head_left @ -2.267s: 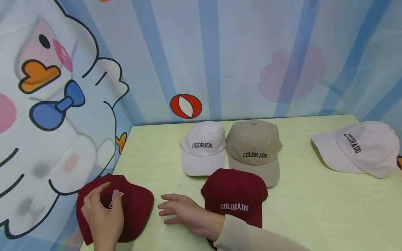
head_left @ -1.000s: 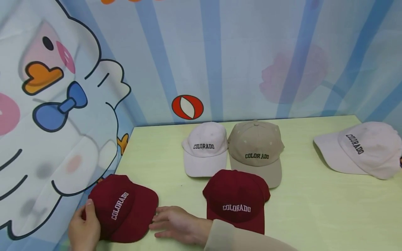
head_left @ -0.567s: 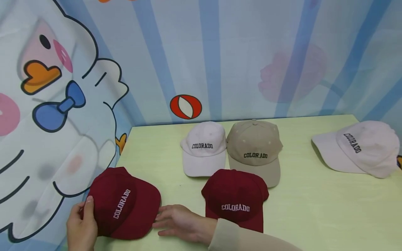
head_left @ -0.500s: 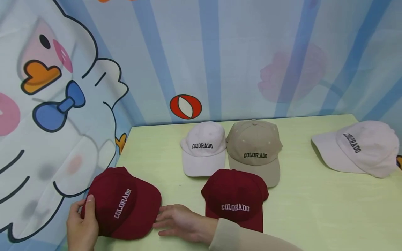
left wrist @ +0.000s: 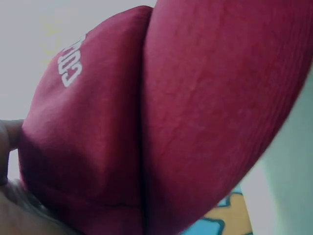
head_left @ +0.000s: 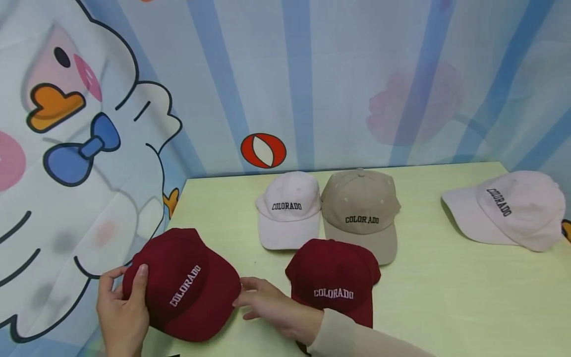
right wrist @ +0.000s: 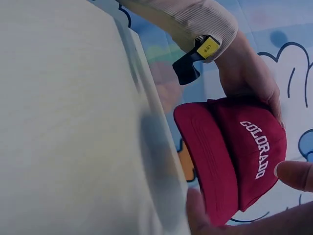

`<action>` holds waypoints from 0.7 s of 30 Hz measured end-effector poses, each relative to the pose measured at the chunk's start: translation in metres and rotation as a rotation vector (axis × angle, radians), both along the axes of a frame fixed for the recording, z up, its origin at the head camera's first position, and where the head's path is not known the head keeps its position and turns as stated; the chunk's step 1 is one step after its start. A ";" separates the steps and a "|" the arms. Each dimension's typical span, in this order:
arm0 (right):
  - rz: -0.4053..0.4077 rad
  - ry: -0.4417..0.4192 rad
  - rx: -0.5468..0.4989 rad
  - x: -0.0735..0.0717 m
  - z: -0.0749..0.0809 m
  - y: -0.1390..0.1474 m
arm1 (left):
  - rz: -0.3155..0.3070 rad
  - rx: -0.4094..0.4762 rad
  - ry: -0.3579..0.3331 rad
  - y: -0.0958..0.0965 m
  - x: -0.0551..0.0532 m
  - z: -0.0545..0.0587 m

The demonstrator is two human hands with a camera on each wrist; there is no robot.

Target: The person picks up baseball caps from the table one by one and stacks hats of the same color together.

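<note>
A maroon baseball cap (head_left: 187, 287) with white COLORADO lettering is held at the table's left end, its brim toward the right. My left hand (head_left: 122, 302) grips the crown's left side, thumb on the outer face. The other fingers are partly hidden behind the cap. At the brim's right edge, my right hand (head_left: 278, 305) has its fingertips at the cloth, fingers fairly straight. The right wrist view shows that cap (right wrist: 249, 142) tilted above the table, with the left hand (right wrist: 249, 73) on its crown. Brim and crown (left wrist: 93, 122) fill the left wrist view.
Another maroon cap (head_left: 332, 272) lies under my right forearm, partly covered. Behind it stand a white cap (head_left: 288, 213) and a beige cap (head_left: 361, 208). A pale cap (head_left: 522, 208) lies at the far right of the yellow table (head_left: 446, 297). Printed cloth walls rise behind and left.
My left hand moved from over the maroon cap's crown to gripping its left side. The cap then shifted right and up, its brim meeting my right hand's fingertips. The other caps stayed put.
</note>
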State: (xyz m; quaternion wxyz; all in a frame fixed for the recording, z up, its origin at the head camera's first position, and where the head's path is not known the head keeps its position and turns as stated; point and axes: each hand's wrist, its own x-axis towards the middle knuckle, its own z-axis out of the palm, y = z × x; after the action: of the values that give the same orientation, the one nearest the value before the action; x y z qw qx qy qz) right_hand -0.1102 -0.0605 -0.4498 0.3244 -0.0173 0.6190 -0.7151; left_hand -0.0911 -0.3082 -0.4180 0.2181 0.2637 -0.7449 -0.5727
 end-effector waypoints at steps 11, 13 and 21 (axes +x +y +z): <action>-0.021 0.220 0.131 -0.007 0.040 0.035 | -0.151 0.062 0.176 0.034 -0.008 0.026; -0.019 0.258 0.120 -0.009 0.048 0.042 | -0.186 0.049 0.187 0.041 -0.008 0.030; -0.040 0.427 0.086 -0.018 0.064 0.068 | -0.340 -0.023 0.179 0.069 -0.005 0.051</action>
State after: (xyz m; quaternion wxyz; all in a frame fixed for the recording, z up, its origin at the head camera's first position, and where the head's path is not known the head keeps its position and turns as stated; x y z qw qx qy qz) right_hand -0.1281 0.0071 -0.3858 0.1719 -0.1423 0.7037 -0.6745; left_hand -0.0962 -0.2392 -0.3672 0.1865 0.0795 -0.7629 -0.6139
